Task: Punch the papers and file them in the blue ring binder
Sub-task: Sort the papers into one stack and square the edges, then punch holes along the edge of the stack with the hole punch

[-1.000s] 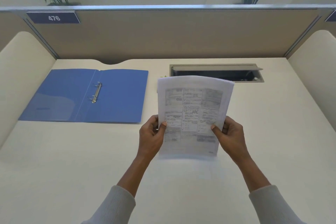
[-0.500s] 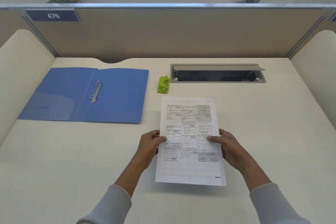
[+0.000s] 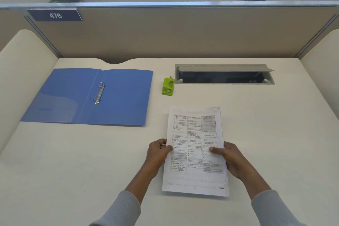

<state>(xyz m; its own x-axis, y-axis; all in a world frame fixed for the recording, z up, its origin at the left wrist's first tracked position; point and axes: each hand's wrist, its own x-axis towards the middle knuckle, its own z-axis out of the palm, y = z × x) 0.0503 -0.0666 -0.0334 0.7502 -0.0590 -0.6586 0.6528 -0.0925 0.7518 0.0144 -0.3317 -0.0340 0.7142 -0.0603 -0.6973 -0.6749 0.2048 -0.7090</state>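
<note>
A thin stack of printed papers (image 3: 195, 145) lies nearly flat on the cream desk, a little right of centre. My left hand (image 3: 157, 154) grips its left edge and my right hand (image 3: 231, 158) grips its right edge, thumbs on top. The blue ring binder (image 3: 119, 101) lies open at the far left, its metal rings (image 3: 99, 93) showing at the spine. A small green hole punch (image 3: 167, 86) stands between the binder and the papers, beyond the stack's top edge.
A grey cable tray (image 3: 224, 74) with an open lid is sunk into the desk at the back right. Beige partitions enclose the desk on three sides, with a sign reading 476 (image 3: 55, 15).
The papers were held upright a second ago, hiding the punch. Both hands have lowered them flat toward the desk and nearer to me, and the green punch now shows.
</note>
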